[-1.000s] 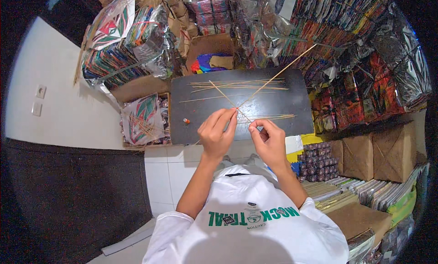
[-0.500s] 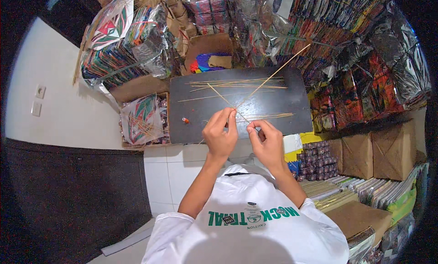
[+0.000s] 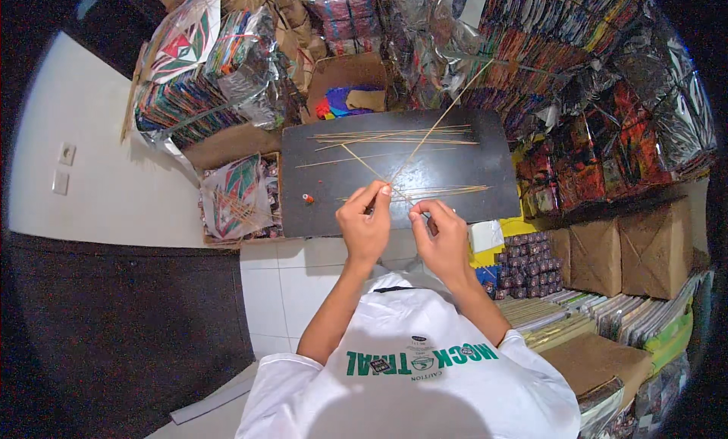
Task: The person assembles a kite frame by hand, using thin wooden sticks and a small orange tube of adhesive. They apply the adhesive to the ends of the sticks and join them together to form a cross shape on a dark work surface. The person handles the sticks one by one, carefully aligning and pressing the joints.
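Two thin bamboo sticks cross over the dark table [image 3: 485, 155]. My left hand [image 3: 365, 223] pinches them at the crossing with thumb and forefinger. The long stick [image 3: 441, 119] slants up to the right past the table's far edge, and the other stick [image 3: 362, 160] slants up to the left. My right hand [image 3: 441, 234] is closed in a pinch at the lower right end of that second stick; whether thread is also in its fingers is too small to tell. A small spool of red-orange thread [image 3: 308, 199] stands left of my hands.
Loose bamboo sticks [image 3: 409, 138] lie across the table's far part, and another bunch [image 3: 455, 191] lies just beyond my right hand. An open box [image 3: 277, 204] adjoins the table's left edge. Wrapped bundles [image 3: 546, 45] are stacked behind; brown cartons [image 3: 652, 249] stand at right.
The long stick's far tip has swung left and a little farther away. My left hand has shifted slightly left, still pinching the crossing. My right hand has barely moved.
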{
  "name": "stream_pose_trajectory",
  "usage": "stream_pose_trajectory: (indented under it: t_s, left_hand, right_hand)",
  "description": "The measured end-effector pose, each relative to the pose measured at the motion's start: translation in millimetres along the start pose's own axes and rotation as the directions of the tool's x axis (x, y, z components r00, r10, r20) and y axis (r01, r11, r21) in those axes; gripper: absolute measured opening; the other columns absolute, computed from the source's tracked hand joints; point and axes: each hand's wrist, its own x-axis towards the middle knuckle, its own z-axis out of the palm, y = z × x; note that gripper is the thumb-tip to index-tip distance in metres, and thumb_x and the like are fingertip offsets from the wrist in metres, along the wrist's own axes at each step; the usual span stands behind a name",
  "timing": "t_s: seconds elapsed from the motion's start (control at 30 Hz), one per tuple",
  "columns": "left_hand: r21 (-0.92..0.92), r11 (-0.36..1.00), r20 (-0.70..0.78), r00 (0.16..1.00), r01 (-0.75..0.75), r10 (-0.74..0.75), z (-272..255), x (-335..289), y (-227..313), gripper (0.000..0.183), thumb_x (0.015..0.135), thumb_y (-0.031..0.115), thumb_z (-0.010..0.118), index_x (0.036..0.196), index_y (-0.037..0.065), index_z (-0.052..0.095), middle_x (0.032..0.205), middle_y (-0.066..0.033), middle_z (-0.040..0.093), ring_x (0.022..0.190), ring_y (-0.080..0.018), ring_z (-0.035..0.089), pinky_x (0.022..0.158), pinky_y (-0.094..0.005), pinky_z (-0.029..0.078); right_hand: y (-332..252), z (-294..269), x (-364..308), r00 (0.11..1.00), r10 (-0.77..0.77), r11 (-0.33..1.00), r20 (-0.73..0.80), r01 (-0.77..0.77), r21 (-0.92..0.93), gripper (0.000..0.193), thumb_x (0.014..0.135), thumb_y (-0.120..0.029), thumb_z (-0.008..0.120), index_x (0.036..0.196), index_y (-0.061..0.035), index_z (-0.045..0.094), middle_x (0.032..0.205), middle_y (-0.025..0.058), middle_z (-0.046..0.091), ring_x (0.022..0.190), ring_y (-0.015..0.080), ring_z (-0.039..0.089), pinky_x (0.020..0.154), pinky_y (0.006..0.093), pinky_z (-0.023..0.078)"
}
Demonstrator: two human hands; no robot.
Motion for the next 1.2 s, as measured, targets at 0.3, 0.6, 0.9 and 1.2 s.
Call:
stream_pose_trajectory:
  t_s: [0.3,0.6,0.9,1.2]
  left_hand:
    - [-0.188,0.910,0.209,0.921,0.369,-0.330,-12,5,-21,0.013,0.090,0.011,0.072,0.096,0.000,0.077,0.076,-0.0031,0.070,0.066,-0.0074,0.060,0.059,-0.0233,0.046]
    - [0.187,0.965,-0.064,0.978,-0.184,0.199,0,-6,-11,0.011,0.088,0.009,0.074,0.098,0.005,0.076,0.092,-0.0095,0.076,0.074,-0.0215,0.072,0.068,-0.0328,0.057]
    - [0.160,0.982,-0.035,0.994,-0.101,0.108,4,-5,-19,0.010,0.092,0.007,0.069,0.098,0.001,0.076,0.086,-0.0084,0.074,0.070,-0.0149,0.067,0.063,-0.0309,0.051]
    - [-0.184,0.937,0.153,0.950,0.297,-0.271,-1,-5,-36,0.014,0.096,0.011,0.070,0.096,-0.001,0.076,0.083,-0.0003,0.071,0.072,-0.0058,0.061,0.063,-0.0223,0.051]
  right_hand:
    - [11,4,-1,0.999,0.009,1.000,0.031,-0.008,-0.019,0.009,0.091,-0.009,0.068,0.096,-0.0011,0.067,0.092,0.0132,0.070,0.068,0.0270,0.064,0.061,0.0369,0.049]
    - [10,6,1,0.997,0.069,0.997,0.035,-0.069,0.015,0.010,0.091,-0.010,0.068,0.095,-0.0012,0.068,0.093,0.0135,0.071,0.071,0.0264,0.066,0.064,0.0359,0.052]
    - [4,6,2,0.996,0.068,0.998,0.062,-0.067,-0.017,0.010,0.091,-0.009,0.068,0.095,-0.0006,0.067,0.094,0.0159,0.070,0.077,0.0308,0.068,0.070,0.0390,0.053]
    - [17,9,0,0.996,0.042,0.998,0.074,-0.038,-0.055,0.012,0.092,-0.011,0.066,0.096,-0.0001,0.067,0.095,0.0187,0.070,0.089,0.0382,0.069,0.077,0.0440,0.054]
